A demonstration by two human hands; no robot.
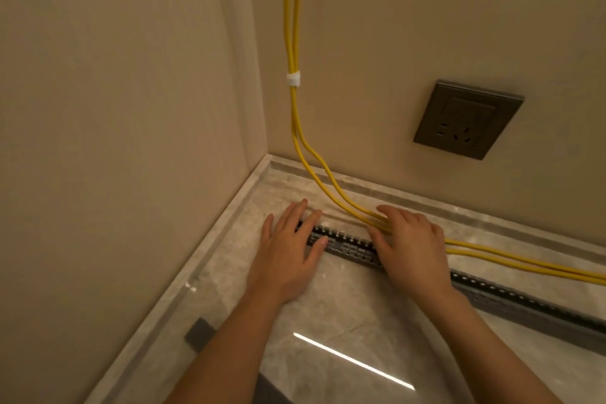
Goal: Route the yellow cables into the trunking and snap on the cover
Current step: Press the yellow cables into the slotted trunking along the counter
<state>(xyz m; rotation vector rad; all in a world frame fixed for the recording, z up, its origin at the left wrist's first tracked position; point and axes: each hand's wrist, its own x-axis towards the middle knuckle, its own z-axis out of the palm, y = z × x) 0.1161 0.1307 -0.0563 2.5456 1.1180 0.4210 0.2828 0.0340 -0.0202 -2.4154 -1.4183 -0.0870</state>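
Trunking [347, 244], slotted grey, lies uncovered on marble floor [328, 305] along wall. L hand [288, 249] rests flat, fingers spread, on its corner end, prob. to steady it. R hand [413, 246] lies flat over yellow cables [293, 108], prob. pressing them toward channel. Further right, cables lie outside, betw. trunking and wall.

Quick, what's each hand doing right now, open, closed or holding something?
Left hand: open, lying flat on the end of the trunking.
Right hand: open, pressing down on the yellow cables, gripping nothing.
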